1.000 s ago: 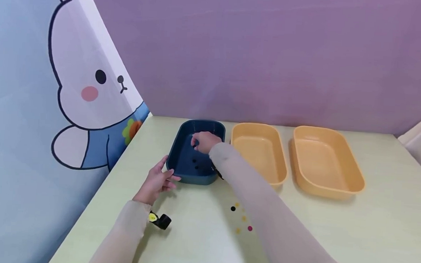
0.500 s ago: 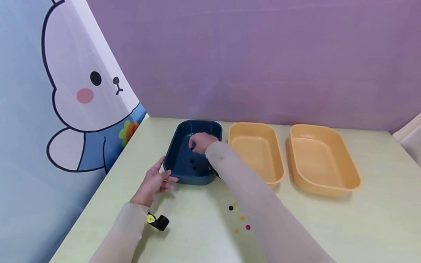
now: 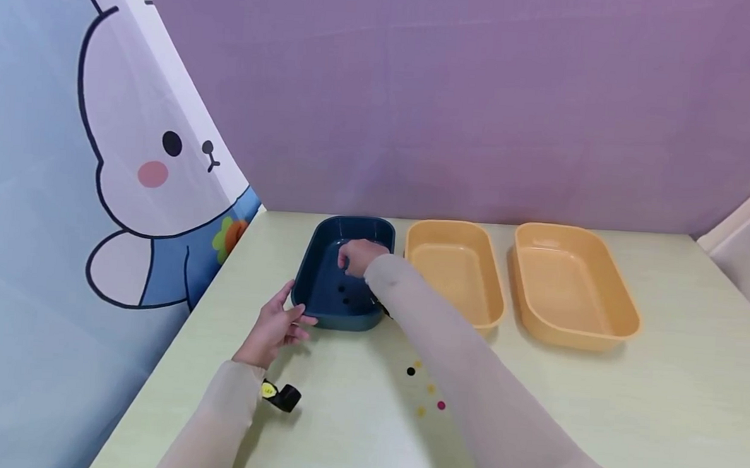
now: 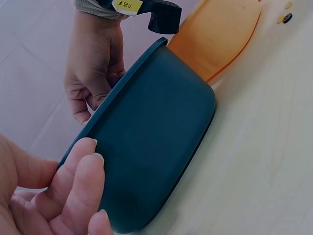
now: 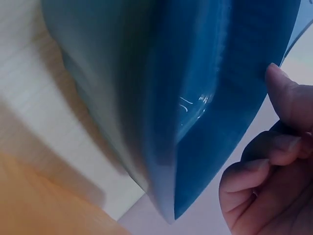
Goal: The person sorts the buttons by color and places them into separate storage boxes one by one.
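A dark blue rectangular tray [image 3: 338, 322] stands at the left of the table, with two small black pieces [image 3: 342, 289] on its floor. My left hand [image 3: 274, 331] grips its near left corner; in the left wrist view the thumb is at the rim and the fingers [image 4: 84, 183] lie against the outer wall. Over the tray's interior is my right hand [image 3: 362, 255], reaching in from the right with its fingers [image 5: 244, 177] curled. I cannot tell whether a small piece is between its fingertips.
Two yellow-orange trays, a middle one [image 3: 494, 312] and a right one [image 3: 624, 332], stand beside the blue tray. In front lie small loose pieces: a black one [image 3: 411, 371], a pink one [image 3: 441, 406] and several yellow ones [image 3: 421, 412]. A purple wall [image 3: 470, 112] rises behind.
Both hands stay nearly in place at the blue tray. The dark spot seen earlier at the right fingertips no longer shows. The view has shifted slightly.
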Tool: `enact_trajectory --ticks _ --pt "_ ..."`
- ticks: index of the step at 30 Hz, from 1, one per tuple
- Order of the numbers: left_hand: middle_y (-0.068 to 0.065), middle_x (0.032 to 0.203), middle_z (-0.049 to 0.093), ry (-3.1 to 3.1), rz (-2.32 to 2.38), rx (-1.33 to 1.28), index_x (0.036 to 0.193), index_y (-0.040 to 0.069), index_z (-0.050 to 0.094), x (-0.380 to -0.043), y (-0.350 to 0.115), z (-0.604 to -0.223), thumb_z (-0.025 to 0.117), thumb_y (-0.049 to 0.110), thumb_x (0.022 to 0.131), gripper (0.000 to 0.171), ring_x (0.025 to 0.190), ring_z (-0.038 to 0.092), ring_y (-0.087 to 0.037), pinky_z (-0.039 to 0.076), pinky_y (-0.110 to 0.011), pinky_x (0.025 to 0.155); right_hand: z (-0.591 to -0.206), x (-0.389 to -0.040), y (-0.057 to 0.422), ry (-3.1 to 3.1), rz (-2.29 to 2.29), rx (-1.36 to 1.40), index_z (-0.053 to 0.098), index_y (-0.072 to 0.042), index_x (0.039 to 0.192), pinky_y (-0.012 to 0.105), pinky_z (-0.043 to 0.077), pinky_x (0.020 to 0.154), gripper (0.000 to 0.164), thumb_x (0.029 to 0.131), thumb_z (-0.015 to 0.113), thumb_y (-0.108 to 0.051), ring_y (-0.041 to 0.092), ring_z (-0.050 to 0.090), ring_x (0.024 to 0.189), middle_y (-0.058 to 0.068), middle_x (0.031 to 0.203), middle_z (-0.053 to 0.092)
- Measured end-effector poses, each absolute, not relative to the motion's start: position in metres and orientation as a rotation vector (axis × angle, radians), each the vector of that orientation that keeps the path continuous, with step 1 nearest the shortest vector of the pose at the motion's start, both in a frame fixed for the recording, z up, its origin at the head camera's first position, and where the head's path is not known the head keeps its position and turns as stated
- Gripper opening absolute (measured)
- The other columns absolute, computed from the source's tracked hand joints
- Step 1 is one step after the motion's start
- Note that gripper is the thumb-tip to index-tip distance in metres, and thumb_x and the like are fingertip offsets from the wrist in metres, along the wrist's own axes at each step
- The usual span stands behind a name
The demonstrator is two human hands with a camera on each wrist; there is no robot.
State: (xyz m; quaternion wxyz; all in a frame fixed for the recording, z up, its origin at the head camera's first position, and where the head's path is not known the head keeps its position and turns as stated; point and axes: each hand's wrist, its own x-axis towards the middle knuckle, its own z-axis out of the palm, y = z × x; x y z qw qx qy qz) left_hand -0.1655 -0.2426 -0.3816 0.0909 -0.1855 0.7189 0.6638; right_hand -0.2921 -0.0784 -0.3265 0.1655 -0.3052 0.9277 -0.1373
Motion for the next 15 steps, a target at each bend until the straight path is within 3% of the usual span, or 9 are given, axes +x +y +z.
enact_trajectory --ticks 15 --pt "0.0 0.081 0.071 2.161 1.94 -0.541 0.156 0.022 0.001 -0.165 -0.244 -0.381 0.041 0.014 0.104 0.066 0.051 0.06 -0.011 0.044 -0.025 0.057 -0.295 -0.264 -0.045 2.552 -0.362 -1.072 0.065 -0.016 0.11 0.034 0.047 0.086 0.016 0.095 0.062 -0.015 0.014 0.055 0.1 -0.003 0.118 0.062"
